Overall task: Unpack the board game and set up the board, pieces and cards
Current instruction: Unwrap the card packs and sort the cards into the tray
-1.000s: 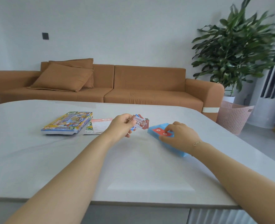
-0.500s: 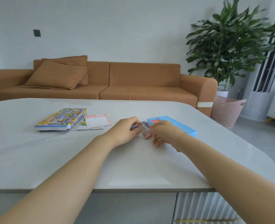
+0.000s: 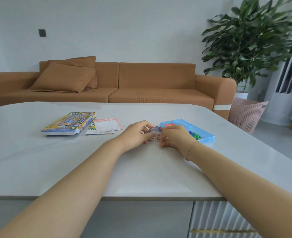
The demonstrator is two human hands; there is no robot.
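White stone-look table (image 3: 56,165) w/ rounded corners fills the lower view and serves as the landmark. Beyond its far edge: long tan fabric sofa (image 3: 141,86) w/ two tan cushions at its left end; off the table's far right corner, a big leafy green plant in a white pot (image 3: 251,43) and a pink perforated plastic basket (image 3: 246,114) on the floor. On the table, far left of centre, lies the flat colourful cardboard game box (image 3: 69,123), blue-edged w/ yellow artwork; touching its right side and partly under it, a pink-and-white printed paper sheet (image 3: 106,126) over a green-edged leaflet. Right of table centre sits a light blue plastic insert tray (image 3: 208,135), a red card in its far compartment, small blue, green and yellow plastic pieces (image 3: 195,135) in the near one. At table centre, just left of the tray, both hands meet on a small stack of printed game cards (image 3: 155,135) held low over the tabletop: left hand (image 3: 135,134) curled round the stack's left side, right hand (image 3: 175,138) pinching its right edge, thin bracelet on that wrist. Card faces blurred, can't read.
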